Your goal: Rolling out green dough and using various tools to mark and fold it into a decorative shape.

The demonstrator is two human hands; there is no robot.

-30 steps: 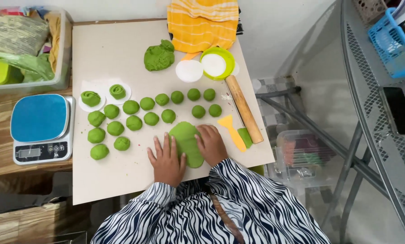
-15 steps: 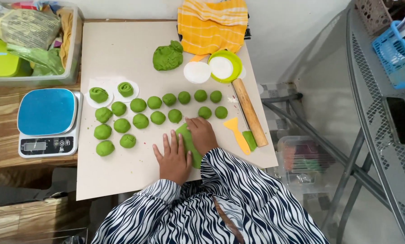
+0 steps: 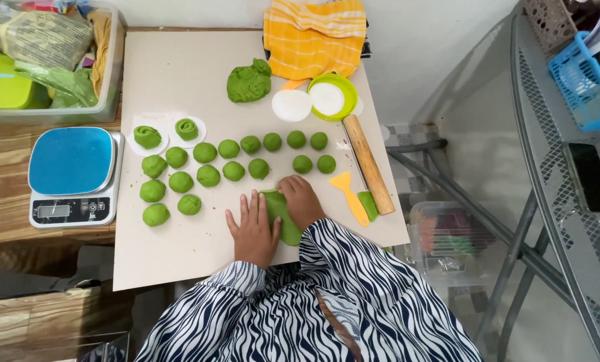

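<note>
My left hand lies flat and open on the beige worktop board, fingers spread, its edge touching the flattened strip of green dough. My right hand is curled over the top end of that same strip, pressing down on it with bent fingers; the strip runs from under that hand towards six o'clock, near the board's close edge.

At three o'clock from my right hand, just beside it, lies a yellow plastic scraper with a small green dough scrap by its handle, and a wooden rolling pin slants alongside. From ten to twelve o'clock sit rows of small round green dough balls, and at their left end two coiled green dough rolls rest on white paper rounds.

Further out at twelve o'clock are a large lump of green dough, a white disc lid, a lime-green round bowl and a yellow striped cloth. At nine o'clock, off the board, stands a blue-topped kitchen scale.
</note>
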